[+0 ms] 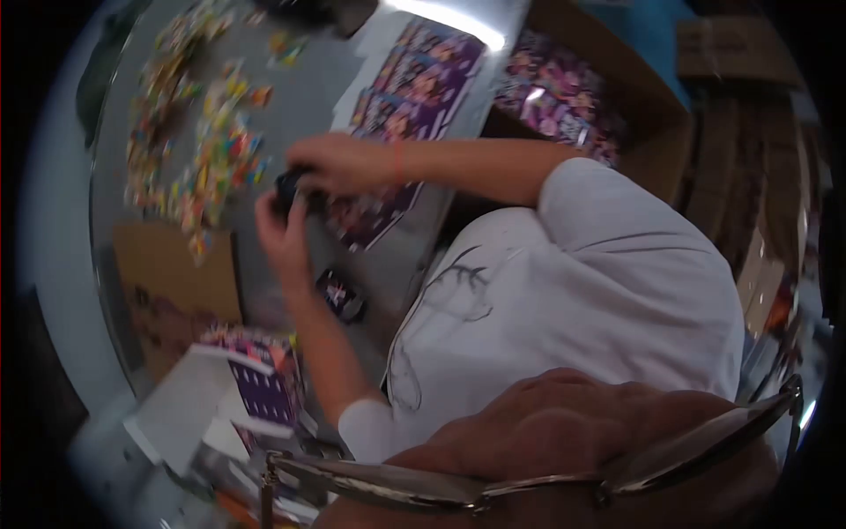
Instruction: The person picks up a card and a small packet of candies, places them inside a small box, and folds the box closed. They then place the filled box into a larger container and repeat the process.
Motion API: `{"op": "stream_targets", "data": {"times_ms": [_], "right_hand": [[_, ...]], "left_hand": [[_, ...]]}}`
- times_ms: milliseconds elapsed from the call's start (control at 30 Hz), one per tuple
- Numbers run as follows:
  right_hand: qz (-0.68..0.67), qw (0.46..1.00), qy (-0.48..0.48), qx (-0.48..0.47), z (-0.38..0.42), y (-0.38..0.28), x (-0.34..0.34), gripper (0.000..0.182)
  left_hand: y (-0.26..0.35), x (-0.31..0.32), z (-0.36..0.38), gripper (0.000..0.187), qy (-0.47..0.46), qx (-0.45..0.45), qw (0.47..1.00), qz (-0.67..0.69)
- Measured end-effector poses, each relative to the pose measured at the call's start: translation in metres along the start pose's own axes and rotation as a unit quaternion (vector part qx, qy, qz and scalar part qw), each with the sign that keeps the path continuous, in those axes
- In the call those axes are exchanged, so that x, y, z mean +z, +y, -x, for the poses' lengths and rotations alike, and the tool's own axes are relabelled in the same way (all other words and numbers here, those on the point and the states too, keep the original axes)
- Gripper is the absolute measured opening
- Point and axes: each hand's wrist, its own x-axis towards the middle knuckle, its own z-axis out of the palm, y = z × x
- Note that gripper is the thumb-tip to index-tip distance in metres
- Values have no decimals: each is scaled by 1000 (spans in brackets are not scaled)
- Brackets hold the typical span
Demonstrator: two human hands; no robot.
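Observation:
Over the grey table, a small black object (pixel 289 189) is between my two hands; blur hides its kind. My right hand (pixel 339 164) grips it from above in the view, fingers curled. From below, the fingers and thumb of my left hand (pixel 284 231) close around its lower side. Beside my left forearm lies another small black item (pixel 341 295) with a printed front. Purple printed sheets (pixel 414 84) with cartoon-like pictures lie under and beyond my right hand.
Many small colourful wrapped pieces (pixel 216 150) are scattered across the table (pixel 304 97). A brown cardboard piece (pixel 176 273) and an open purple printed box (pixel 264 388) stand near my left arm. A large carton (pixel 652 132) holds more purple printed packs (pixel 555 93).

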Motion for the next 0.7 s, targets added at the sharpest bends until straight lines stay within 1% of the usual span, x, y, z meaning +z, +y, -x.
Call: {"op": "stream_targets", "data": {"times_ms": [33,67,100,167,200,267,300,367,400,433,467,500,533,567,600,633,667,700], "right_hand": [[-1,1000,-11,7,3,-10,-7,23],[-23,999,-22,23,4,-13,-6,22],[-63,998,-24,20,6,-14,-6,24],[-95,995,0,-6,6,-13,-3,24],[-87,996,0,-8,5,-13,-6,24],[-206,978,19,34,4,-15,-8,26],[-209,977,21,37,4,-13,-7,26],[-110,994,-20,-18,1,-4,-7,28],[-108,994,-20,-18,2,-1,-7,28],[-82,997,7,-9,3,2,-6,28],[-59,998,35,0,4,4,-2,29],[-63,997,34,3,7,9,1,29],[-71,992,93,39,10,16,1,30],[-81,983,148,75,12,23,2,31],[-98,979,136,120,15,24,2,34],[-72,980,157,97,18,30,6,35],[-55,981,173,74,21,39,11,35],[-65,981,169,71,23,45,13,34]], "left_hand": [[-3,-1,1,27,-10,-14,1000,-19],[5,3,5,26,-20,-13,1000,-4],[7,4,7,25,-18,-8,1000,11],[10,7,9,25,-13,-3,1000,25],[12,8,11,24,-5,-3,999,31],[13,11,9,23,4,-4,999,37],[14,10,8,25,-9,10,1000,23],[13,11,9,26,-19,23,1000,10],[12,17,11,33,21,37,999,-19],[11,21,14,40,62,49,996,-50],[14,24,21,40,62,46,996,-52],[17,26,28,50,58,38,979,-190],[17,26,33,60,52,29,944,-324],[10,27,36,60,53,21,943,-327],[-2,28,39,67,-3,97,899,-426],[-9,22,43,74,-57,161,835,-524],[-10,16,40,75,-68,159,849,-499],[-10,11,34,77,-74,151,862,-477]]}}
